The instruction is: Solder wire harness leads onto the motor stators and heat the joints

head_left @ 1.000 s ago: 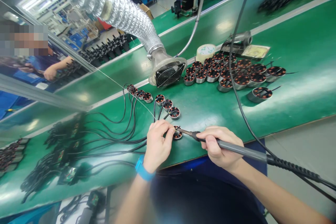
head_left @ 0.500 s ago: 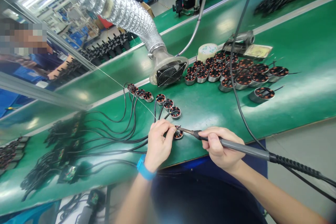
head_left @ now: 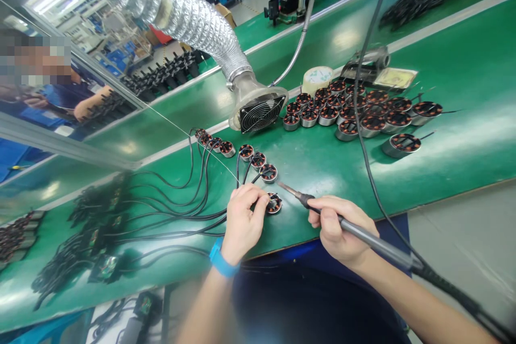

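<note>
My right hand (head_left: 344,230) is gripping the soldering iron (head_left: 377,242), fingers wrapped, its tip (head_left: 284,187) hovering clear of the motor ring (head_left: 275,204), at one o'clock. My left hand (head_left: 245,217) is pinching at the ring's nine o'clock, apparently on a pale lead (head_left: 271,200) my fingertips (head_left: 264,200) are mostly hiding. Black cables (head_left: 177,219) are disappearing behind that hand; the cord (head_left: 457,293) is leaving view at four o'clock.
</note>
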